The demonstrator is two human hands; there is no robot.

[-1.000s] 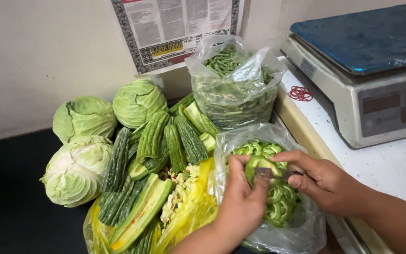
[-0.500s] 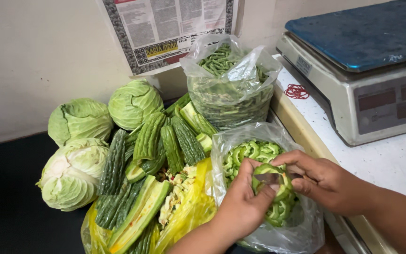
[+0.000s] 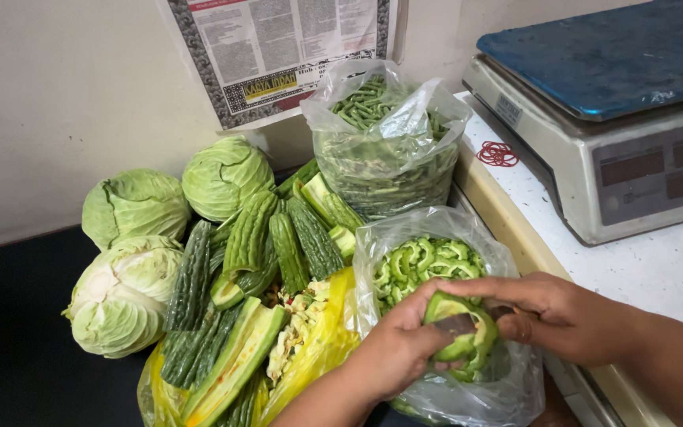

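hands [image 3: 476, 336] hiding knife [image 3: 458, 323] handle, gourd piece [image 3: 468, 324] half covered

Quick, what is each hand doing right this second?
Left hand: closed on a piece of bitter gourd over the clear bag.
Right hand: closed on a knife against the gourd.

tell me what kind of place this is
Probably a vegetable shop's or kitchen's prep and weighing corner: a digital weighing scale on the counter, clear bags of sliced bitter gourd and green beans, and whole cabbages piled nearby.
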